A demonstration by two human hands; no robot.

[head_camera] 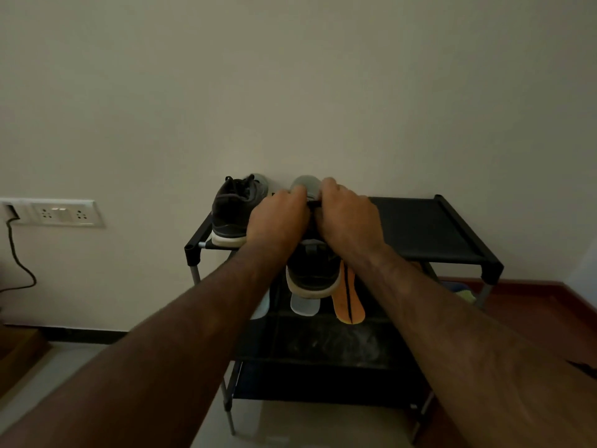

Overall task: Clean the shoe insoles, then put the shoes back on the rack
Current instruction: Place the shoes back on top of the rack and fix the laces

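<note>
Two dark sneakers sit on the top shelf of the black shoe rack. The left sneaker is at the left end of the shelf, with its gray toe by the wall and its heel at the front edge. The middle sneaker is just beside it, and its heel pokes out over the front edge. Both hands are on this sneaker. The left hand holds its left side and the right hand holds its right side, up by its gray toe. The fingers of both hands are curled down and pressed close together. What the fingertips pinch I cannot tell. On the shelf below, an orange insole with a dark line down it pokes out over the front edge. A pale insole lies just beside it on the left. A white socket plate is on the wall to the left, with a black cord below it.
</note>
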